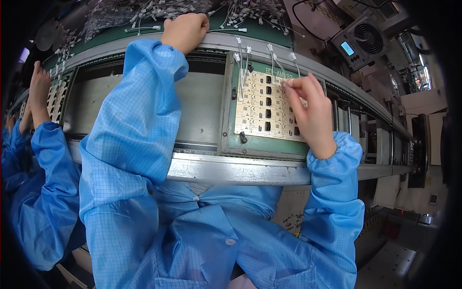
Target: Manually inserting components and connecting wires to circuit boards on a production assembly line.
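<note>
My right hand (pixel 312 111) is over a panel of small pale circuit boards (pixel 251 115), thumb and forefinger pinched on a small white cable connector at the upper part of the panel. The panel lies in a green fixture plate (pixel 269 146). Several thin white cables (pixel 241 72) stand up from the panel's far edge, their plugs leaning toward the far rail. Out at that far rail my left hand (pixel 186 32) is closed, knuckles up, beside loose cables. Its fingertips are hidden, so what it holds cannot be made out.
A heap of white connector cables (pixel 255 12) lies on the green surface beyond the metal rail (pixel 240 174). To the left, a co-worker's hand (pixel 39 91) and blue sleeves are near another board panel. A fan unit with a lit screen (pixel 347 48) stands at the far right.
</note>
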Available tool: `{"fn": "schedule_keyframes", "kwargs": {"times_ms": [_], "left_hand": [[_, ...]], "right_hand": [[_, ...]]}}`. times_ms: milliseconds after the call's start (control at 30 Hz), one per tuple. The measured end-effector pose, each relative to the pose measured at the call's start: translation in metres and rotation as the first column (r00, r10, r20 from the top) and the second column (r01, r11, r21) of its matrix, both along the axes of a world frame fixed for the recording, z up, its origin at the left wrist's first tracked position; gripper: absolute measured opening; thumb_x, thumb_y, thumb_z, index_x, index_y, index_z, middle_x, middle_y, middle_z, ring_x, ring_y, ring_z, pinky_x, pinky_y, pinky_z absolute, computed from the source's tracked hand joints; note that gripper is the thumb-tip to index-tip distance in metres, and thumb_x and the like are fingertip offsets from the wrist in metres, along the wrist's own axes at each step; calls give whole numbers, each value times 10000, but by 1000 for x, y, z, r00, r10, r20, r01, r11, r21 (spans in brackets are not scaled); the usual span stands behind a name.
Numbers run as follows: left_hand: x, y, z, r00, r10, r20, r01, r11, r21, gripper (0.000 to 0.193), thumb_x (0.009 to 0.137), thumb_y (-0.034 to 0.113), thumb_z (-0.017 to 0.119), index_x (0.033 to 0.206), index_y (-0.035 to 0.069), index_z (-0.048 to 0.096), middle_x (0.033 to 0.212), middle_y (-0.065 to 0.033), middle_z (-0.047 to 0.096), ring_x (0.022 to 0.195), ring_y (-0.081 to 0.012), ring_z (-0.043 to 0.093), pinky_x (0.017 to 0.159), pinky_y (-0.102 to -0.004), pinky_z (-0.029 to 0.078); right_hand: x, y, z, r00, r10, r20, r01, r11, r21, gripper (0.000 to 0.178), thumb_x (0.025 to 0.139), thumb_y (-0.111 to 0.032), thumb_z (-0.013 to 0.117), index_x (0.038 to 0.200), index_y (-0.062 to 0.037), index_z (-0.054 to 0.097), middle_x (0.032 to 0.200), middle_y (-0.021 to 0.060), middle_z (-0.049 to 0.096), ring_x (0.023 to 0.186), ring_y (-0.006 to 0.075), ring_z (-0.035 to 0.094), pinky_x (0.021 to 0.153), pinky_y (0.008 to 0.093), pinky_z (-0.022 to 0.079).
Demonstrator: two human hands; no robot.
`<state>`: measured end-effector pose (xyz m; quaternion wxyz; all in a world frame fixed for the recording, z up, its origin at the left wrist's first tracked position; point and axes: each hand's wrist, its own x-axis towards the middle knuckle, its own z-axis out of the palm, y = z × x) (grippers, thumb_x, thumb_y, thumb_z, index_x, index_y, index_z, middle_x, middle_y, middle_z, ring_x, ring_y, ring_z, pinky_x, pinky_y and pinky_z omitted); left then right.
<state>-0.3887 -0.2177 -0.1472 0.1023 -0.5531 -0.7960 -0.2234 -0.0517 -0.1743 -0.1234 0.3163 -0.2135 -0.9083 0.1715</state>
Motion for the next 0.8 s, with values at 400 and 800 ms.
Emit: {"fn": "schedule_keyframes", "kwargs": {"times_ms": [400,800], "left_hand": [[-12,14,-20,980,-193,-49,199,941,273,190,916,184,613,1036,161,758,995,-125,741,990,-329,697,842,-470,523],[13,-21,39,288,-371,883,468,859,209,265,1061,205,547,1310,212,639,778,77,471,694,-19,424,621,-206,388]], "right_hand": [[-4,1,-13,987,-85,140,70,992,108,73,868,-126,754,919,-89,719,856,-15,615,813,149,577,873,341,328],[-6,7,-12,990,-61,128,38,984,176,92,858,-116,757,862,-77,674,839,-3,589,811,173,573,872,350,323]]}}
